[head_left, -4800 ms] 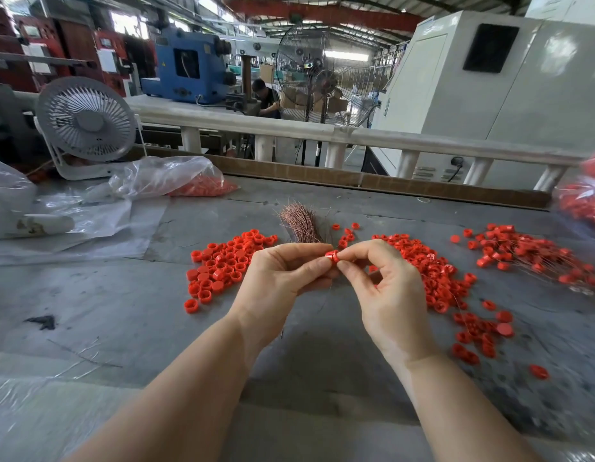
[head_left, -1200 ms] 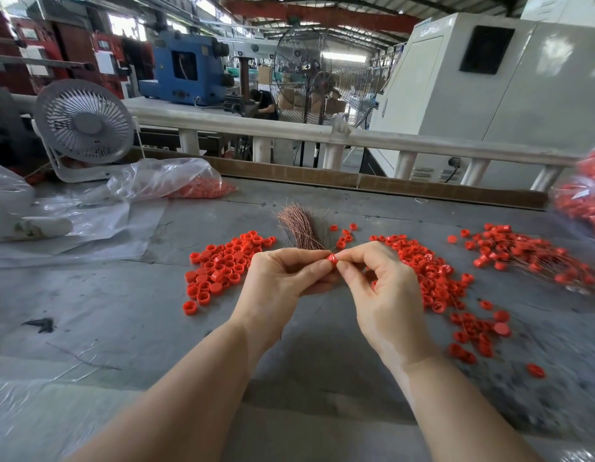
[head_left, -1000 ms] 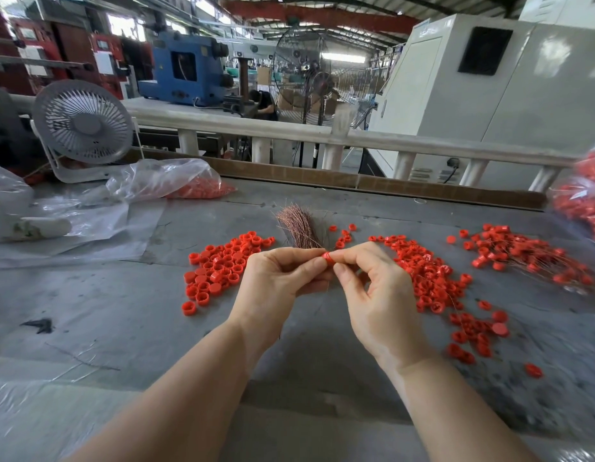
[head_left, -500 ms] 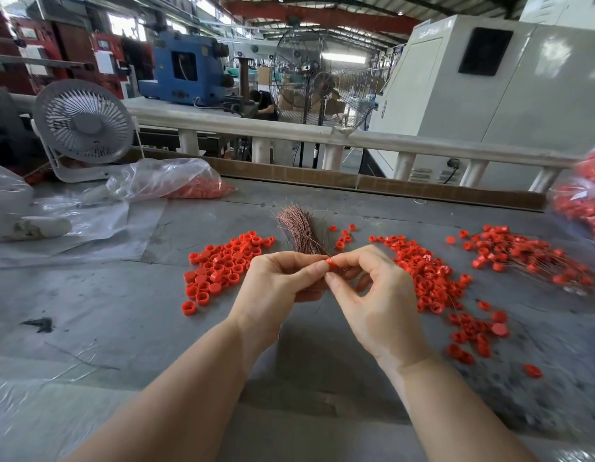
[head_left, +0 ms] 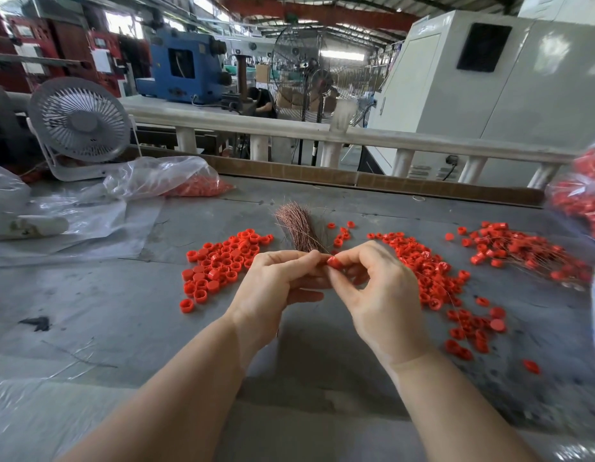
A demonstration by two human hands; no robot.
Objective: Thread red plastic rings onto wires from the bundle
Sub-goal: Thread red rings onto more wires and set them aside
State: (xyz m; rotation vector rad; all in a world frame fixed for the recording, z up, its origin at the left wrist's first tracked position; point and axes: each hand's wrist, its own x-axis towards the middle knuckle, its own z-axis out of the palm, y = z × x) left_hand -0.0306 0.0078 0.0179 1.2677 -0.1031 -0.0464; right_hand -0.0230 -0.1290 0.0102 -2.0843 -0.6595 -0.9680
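My right hand (head_left: pixel 379 291) pinches a small red plastic ring (head_left: pixel 333 262) between thumb and forefinger at the table's middle. My left hand (head_left: pixel 276 288) meets it fingertip to fingertip and pinches a thin wire, which is too fine to see clearly. Just behind both hands lies the copper-coloured wire bundle (head_left: pixel 297 226), fanned out at its far end. A pile of loose red rings (head_left: pixel 222 265) lies to the left and a longer scatter of red rings (head_left: pixel 436 278) to the right. Rings threaded on wires (head_left: pixel 523 251) lie at the far right.
A white desk fan (head_left: pixel 79 125) stands at the back left. Beside it lies a clear plastic bag (head_left: pixel 169 178) with red rings, on plastic sheeting (head_left: pixel 72 228). Another bag of red rings (head_left: pixel 583 195) hangs at the right edge. A white railing (head_left: pixel 322 131) runs behind the table.
Both hands stayed together at the table's middle. The fingers shifted slightly around the ring, and the right thumb and forefinger now show more of the ring.
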